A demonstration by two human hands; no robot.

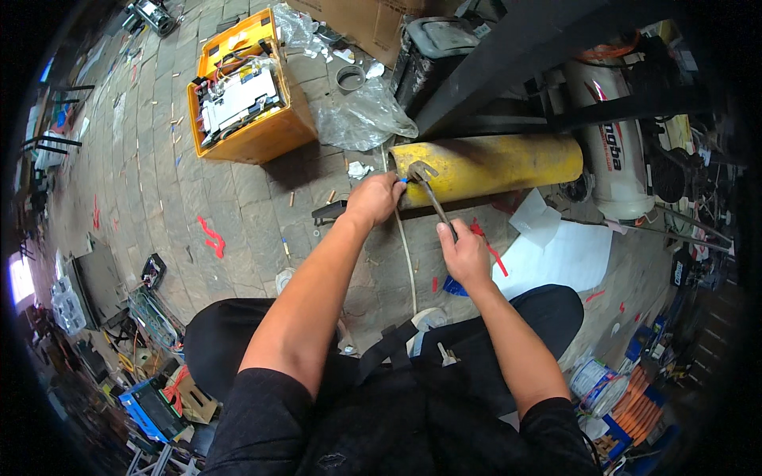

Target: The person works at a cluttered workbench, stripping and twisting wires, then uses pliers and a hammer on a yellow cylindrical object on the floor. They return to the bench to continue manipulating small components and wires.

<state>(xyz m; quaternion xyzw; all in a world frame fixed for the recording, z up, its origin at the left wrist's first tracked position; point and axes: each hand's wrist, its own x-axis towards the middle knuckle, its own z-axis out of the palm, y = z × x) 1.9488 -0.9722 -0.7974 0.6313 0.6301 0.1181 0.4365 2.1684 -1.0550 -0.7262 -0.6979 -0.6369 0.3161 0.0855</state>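
Observation:
A worn yellow metal cylinder point(500, 165) lies on its side on the paved floor in front of me. My right hand point(467, 255) is wrapped round the handle of a claw hammer point(429, 193), whose head rests against or just above the cylinder's left end. Beside that end, my left hand point(376, 198) is closed in a pinch on a small blue piece point(403, 181), held close to the hammer head. The fingers hide most of the blue piece, so its kind does not show. A thin pale cord point(407, 252) runs along the floor below my left hand.
An orange case point(262, 133) full of electronic parts stands at upper left, near a plastic bag point(367, 115) and a tape roll point(350, 78). White sheets point(559, 258) lie at right. A black metal beam point(492, 67) slants above the cylinder; a white tank point(615, 151) stands beyond.

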